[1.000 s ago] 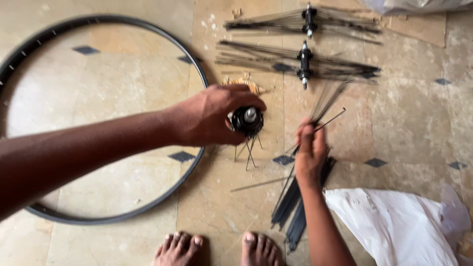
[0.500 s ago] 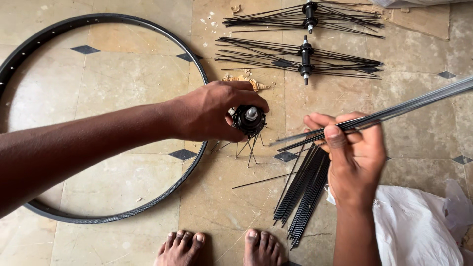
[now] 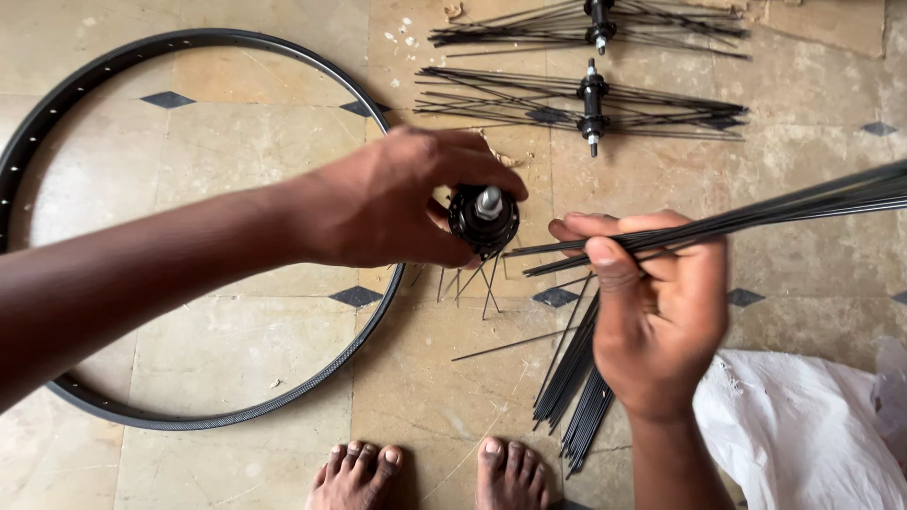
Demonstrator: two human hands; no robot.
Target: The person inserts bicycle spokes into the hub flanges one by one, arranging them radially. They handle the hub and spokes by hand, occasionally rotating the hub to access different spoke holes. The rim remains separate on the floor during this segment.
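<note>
Left hand (image 3: 392,203) grips the hub (image 3: 484,221) upright above the floor (image 3: 236,349), flange exposed, a few spokes already hanging from it. Right hand (image 3: 657,307) is closed around a spoke bundle (image 3: 756,212), tips aimed at the flange. Spare spokes (image 3: 576,387) lie just beside the feet (image 3: 435,472), within reach. Rim (image 3: 189,416) lies flat, left.

We see a black wheel rim (image 3: 203,378) lying flat on the beige tiled floor (image 3: 236,179), which is dotted with small dark diamond insets. At the top lie two hubs already laced with spokes (image 3: 590,99), one above the other. A white sack (image 3: 803,434) sits at lower right, and two bare feet (image 3: 430,472) show at the bottom edge.
</note>
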